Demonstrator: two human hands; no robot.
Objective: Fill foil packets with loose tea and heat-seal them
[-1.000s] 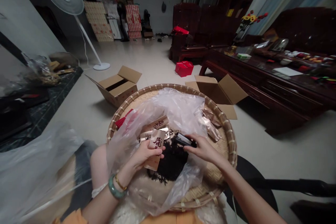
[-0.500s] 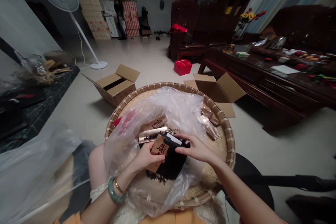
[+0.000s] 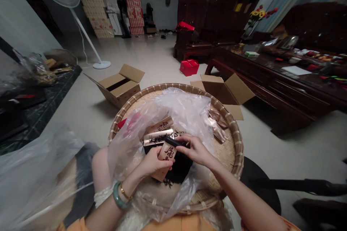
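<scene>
My left hand (image 3: 152, 162) is wrapped round a tan tea tin (image 3: 166, 154) with dark brushed lettering, held tilted. At its top end, my right hand (image 3: 197, 151) grips a black lid (image 3: 173, 142), which touches the tin's rim; whether it is fully seated I cannot tell. Just behind lie an open copper-coloured tray (image 3: 151, 138) of dark tea leaves and another lettered tan pack (image 3: 159, 125). Beneath my hands is a black surface (image 3: 181, 168), partly hidden, with loose leaves (image 3: 166, 184) by it. All this sits on a clear plastic bag (image 3: 187, 103).
A round woven bamboo tray (image 3: 239, 148) rests before me, with crumpled copper foil packets (image 3: 218, 130) on its right. Open cardboard boxes (image 3: 126, 88) stand beyond it, near a red box (image 3: 189, 67). A white fan (image 3: 101, 65) and a dark wooden table (image 3: 287, 88) stand farther off.
The black lid has turned from showing its pale face to lying edge-on against the tin's top. My right hand has shifted slightly left with it; the tin is turned a little more upright.
</scene>
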